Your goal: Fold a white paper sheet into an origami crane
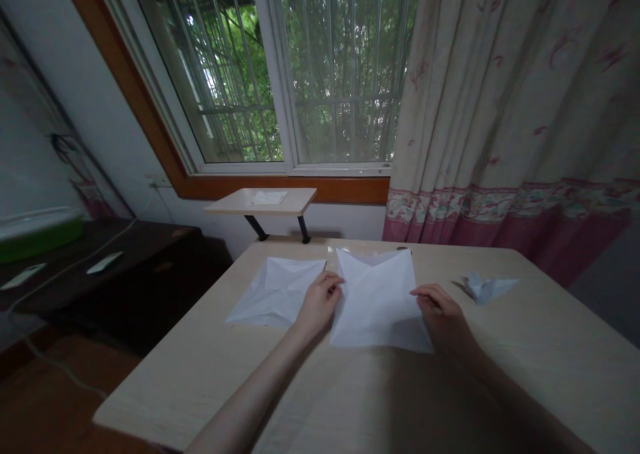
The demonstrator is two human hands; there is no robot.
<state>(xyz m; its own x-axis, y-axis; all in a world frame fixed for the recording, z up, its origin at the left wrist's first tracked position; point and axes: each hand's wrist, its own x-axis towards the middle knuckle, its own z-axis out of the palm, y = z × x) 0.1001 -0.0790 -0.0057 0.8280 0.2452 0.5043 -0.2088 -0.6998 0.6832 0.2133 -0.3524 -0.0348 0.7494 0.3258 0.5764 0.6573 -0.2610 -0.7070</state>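
Note:
A square white sheet of paper [377,301] is held up a little over the table, its top edge dipping in the middle. My left hand [324,297] pinches its left edge, fingers closed. On the opposite edge, my right hand [440,307] pinches the paper between thumb and fingers. Another white sheet [280,291] with crease lines lies flat to the left, partly behind my left hand. To the right of my right hand rests a folded paper crane [485,287].
The light wooden table [200,367] carries a small raised shelf [230,204] at its back left, with white paper [270,197] on it. A dark cabinet [165,247] stands at left, holding a green container [43,237]. Behind are a barred window and a curtain [465,141].

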